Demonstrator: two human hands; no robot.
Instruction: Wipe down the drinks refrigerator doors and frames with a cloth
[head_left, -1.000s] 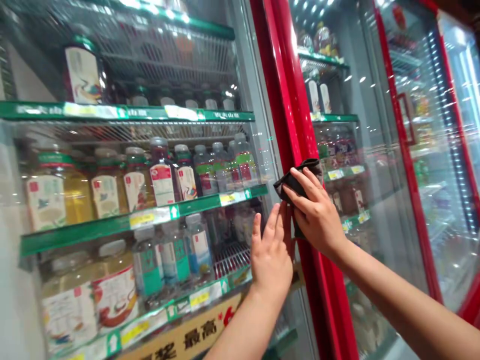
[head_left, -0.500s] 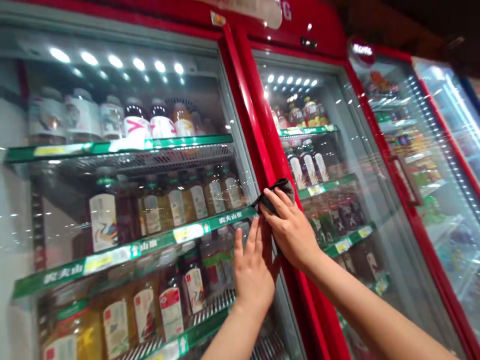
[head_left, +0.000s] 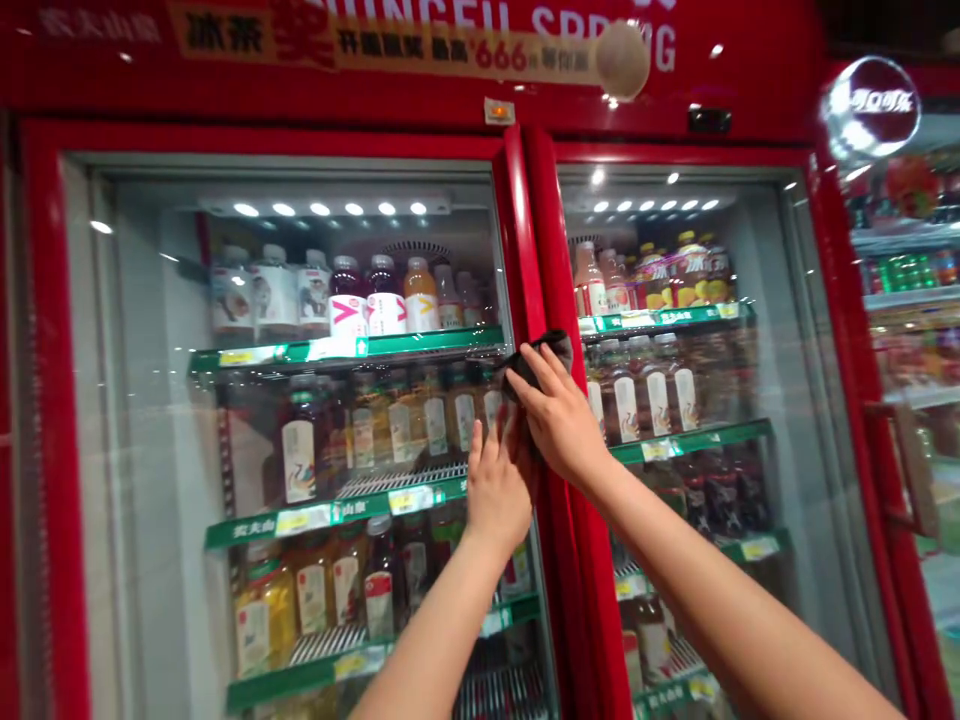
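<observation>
We held a dark cloth [head_left: 562, 348] in our right hand [head_left: 561, 425] against the red door frame [head_left: 525, 250]; our left hand [head_left: 499, 492], spread below, gripped nothing visible. Loosened pressure could have dropped the cloth.

Black cloth [head_left: 561, 352] has climbed the red frame [head_left: 523, 250]; both hands [head_left: 501, 495] [head_left: 568, 428] too.

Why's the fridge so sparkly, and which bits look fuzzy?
Head view: white glints speckle the glass, probably reflections; head view: the round sign glares at top right; head view: the drinks at far right look blurry; head view: the dark cloth under the right hand shows little detail.
</observation>
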